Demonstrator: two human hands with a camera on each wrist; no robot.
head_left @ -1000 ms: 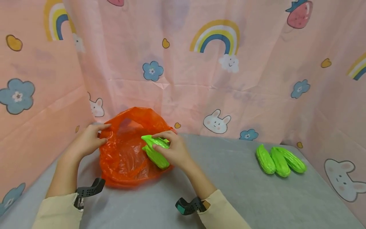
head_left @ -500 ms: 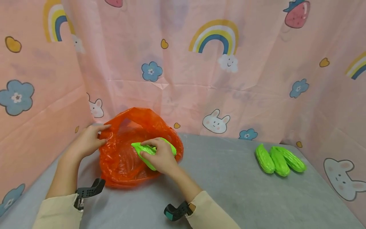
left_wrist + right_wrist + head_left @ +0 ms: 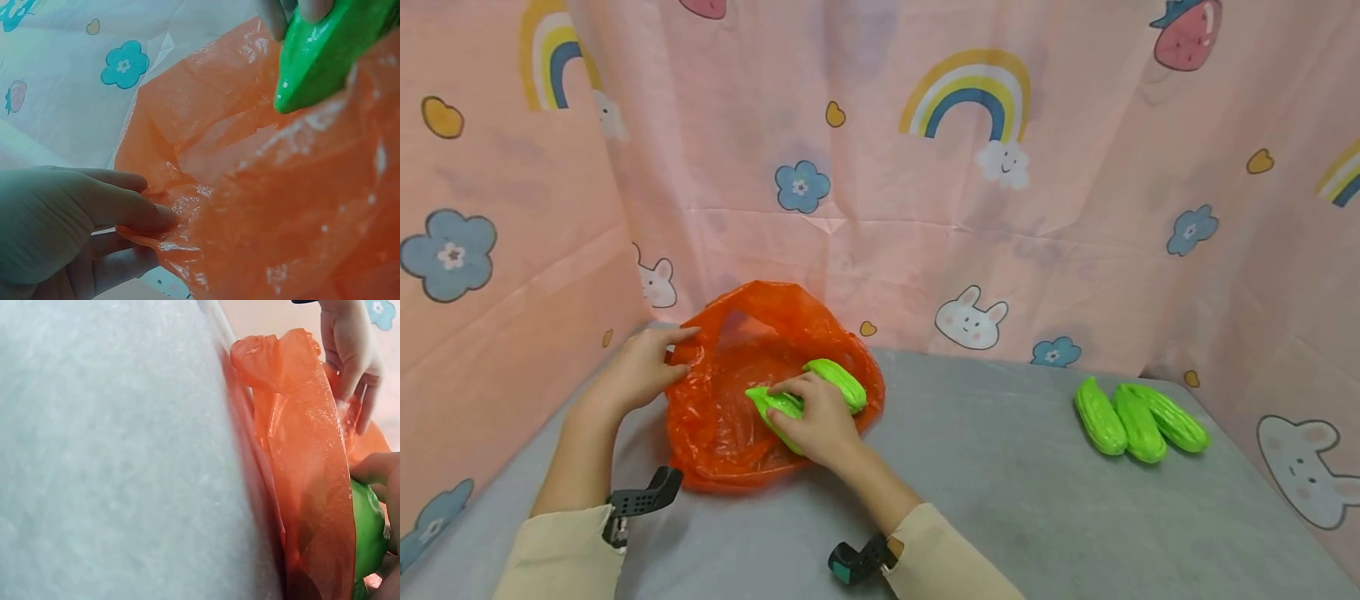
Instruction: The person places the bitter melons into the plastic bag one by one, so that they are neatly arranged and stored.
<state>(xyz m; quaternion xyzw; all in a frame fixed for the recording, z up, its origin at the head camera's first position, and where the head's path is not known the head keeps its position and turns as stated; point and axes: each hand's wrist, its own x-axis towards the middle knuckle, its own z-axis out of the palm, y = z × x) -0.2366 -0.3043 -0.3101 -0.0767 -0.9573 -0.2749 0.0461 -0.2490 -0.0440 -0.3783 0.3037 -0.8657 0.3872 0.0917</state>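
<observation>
An orange plastic bag point(image 3: 722, 458) lies with its wide mouth facing up and toward me. At its left rim, my left hand point(image 3: 642, 368) pinches the film between thumb and fingers, which the left wrist view shows close up. My right hand point(image 3: 822, 423) reaches into the mouth and grips a bright green, ribbed bitter melon point(image 3: 784, 405) around its middle, the pointed end toward the left. Behind that hand a second bitter melon point(image 3: 841, 385) rests against the bag's inner right side. The right wrist view shows a held melon point(image 3: 369, 531) partly behind the bag's edge.
Several more bitter melons point(image 3: 1138, 423) lie side by side on the grey tabletop point(image 3: 1000, 483) at the right. A pink patterned cloth point(image 3: 880, 250) hangs at the back and both sides of the table.
My right hand has moved left and down into the bag's mouth with the bitter melon. The second melon now lies to the right of the hand. The left hand has kept its hold.
</observation>
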